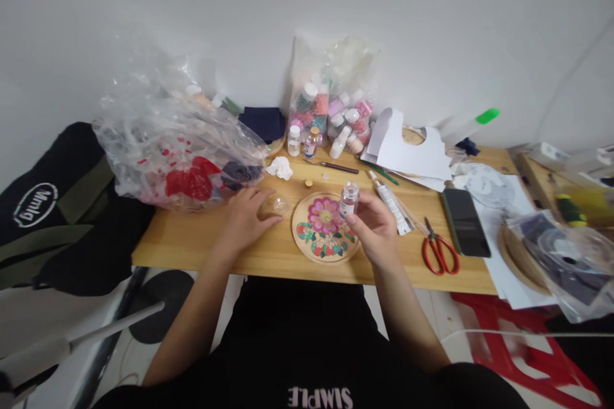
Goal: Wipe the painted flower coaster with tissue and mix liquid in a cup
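"So, what does the right hand (pixel 378 228) have?"

"One small glass bottle (pixel 349 200) with a label, mouth upward, gripped between thumb and fingers. It is held over the right part of one round wooden disc (pixel 325 228), which is painted with one large pink flower and smaller red and green shapes."

"And the left hand (pixel 250 214)?"

"Down at the table (pixel 273 255), left of the disc. Its thumb and fingers are spread apart around one clear, rounded piece (pixel 279 204); whether they touch it, I can't make out."

"How many bottles are loose on the far side?"

"Three: one white-capped bottle (pixel 294 142), one corked bottle (pixel 311 144) and one white bottle (pixel 339 144), the last tilted. Behind them are two clear bags (pixel 307 64) of jars, too jumbled to count."

"What lies between those and the disc?"

"One small cork (pixel 308 183), just beyond the disc's far edge, one crumpled tissue (pixel 281 167) farther left, and one slim dark-handled tool (pixel 339 168)."

"Off to the right?"

"One white tube (pixel 393 206), then one red-handled tool (pixel 434 245), then one dark phone (pixel 464 222). Far left, one big plastic bag (pixel 144 134) has red things inside."
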`<state>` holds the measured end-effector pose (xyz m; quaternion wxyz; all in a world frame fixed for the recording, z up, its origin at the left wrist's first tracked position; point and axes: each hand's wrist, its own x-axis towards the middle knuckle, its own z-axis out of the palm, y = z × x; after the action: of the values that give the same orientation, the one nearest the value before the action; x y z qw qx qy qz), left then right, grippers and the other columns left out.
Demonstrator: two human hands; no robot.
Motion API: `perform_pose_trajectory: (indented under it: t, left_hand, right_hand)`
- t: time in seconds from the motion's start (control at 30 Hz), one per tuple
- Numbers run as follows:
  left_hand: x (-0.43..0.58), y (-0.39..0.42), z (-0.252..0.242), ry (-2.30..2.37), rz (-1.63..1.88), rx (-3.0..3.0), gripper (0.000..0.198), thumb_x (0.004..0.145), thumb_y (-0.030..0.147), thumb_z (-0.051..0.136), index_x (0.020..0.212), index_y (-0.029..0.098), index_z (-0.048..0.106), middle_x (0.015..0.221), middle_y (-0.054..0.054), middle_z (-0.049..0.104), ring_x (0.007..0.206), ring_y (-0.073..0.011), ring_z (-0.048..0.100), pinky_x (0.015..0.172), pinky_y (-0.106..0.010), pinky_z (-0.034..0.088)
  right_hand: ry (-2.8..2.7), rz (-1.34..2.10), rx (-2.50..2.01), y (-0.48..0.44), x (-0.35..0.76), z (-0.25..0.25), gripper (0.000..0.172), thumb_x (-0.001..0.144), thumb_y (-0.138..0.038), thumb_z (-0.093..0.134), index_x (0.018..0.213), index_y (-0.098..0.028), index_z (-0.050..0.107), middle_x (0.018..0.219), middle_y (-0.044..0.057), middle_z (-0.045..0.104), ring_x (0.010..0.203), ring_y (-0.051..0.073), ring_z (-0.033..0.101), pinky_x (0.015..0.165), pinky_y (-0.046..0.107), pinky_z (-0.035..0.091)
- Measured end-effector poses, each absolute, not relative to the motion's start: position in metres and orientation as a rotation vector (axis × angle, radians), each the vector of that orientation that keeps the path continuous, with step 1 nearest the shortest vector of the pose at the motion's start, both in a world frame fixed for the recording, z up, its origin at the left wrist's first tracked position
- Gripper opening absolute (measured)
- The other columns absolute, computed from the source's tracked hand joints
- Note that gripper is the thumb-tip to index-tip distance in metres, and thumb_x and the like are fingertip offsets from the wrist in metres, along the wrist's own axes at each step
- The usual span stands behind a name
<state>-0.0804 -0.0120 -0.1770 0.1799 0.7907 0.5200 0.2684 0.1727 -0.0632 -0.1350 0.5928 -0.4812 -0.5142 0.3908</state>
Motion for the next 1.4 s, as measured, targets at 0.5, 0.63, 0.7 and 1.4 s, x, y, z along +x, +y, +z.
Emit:
perform_pose_trajectory:
  t: [0.5,0.63,0.7,1.4]
  left_hand:
    - [-0.056,-0.011,-0.086,0.932,1.007,2.228,0.026,0.082,0.038,0.076,0.103,0.023,0.071,0.096,-0.004,0.067,0.080,-0.0167,0.063,0.073,-0.029,0.054]
    - [-0.042,-0.002,-0.044,0.773,1.069,2.318,0.026,0.079,0.030,0.079,0.101,0.022,0.069,0.094,-0.004,0.069,0.083,-0.0174,0.065,0.079,-0.031,0.055]
    - [-0.036,0.005,-0.031,0.733,1.071,2.309,0.025,0.079,0.027,0.078,0.101,0.020,0.070,0.095,-0.005,0.071,0.084,-0.0172,0.065,0.076,-0.029,0.055]
    - [-0.009,0.054,0.088,0.553,0.934,2.184,0.032,0.065,0.021,0.084,0.097,0.020,0.077,0.087,-0.004,0.075,0.076,-0.0183,0.071,0.067,-0.029,0.060]
  right_hand:
    - [-1.192,1.087,-0.876,-0.062,0.159,-0.109,0.032,0.085,-0.056,0.066,0.099,-0.027,0.063,0.085,0.004,0.072,0.085,0.024,0.070,0.074,0.040,0.057]
    - [-1.240,0.933,-0.715,-0.058,0.160,-0.085,0.019,0.094,-0.042,0.060,0.109,-0.033,0.066,0.095,0.004,0.074,0.100,0.025,0.070,0.084,0.044,0.057]
    - [-1.234,0.822,-0.706,-0.055,0.162,-0.075,0.020,0.095,-0.039,0.059,0.113,-0.035,0.067,0.100,0.003,0.074,0.102,0.024,0.070,0.085,0.042,0.057]
    - [-1.187,0.402,-0.428,-0.018,0.164,-0.015,0.022,0.094,-0.032,0.064,0.114,-0.028,0.071,0.109,0.002,0.076,0.103,0.020,0.072,0.083,0.038,0.064]
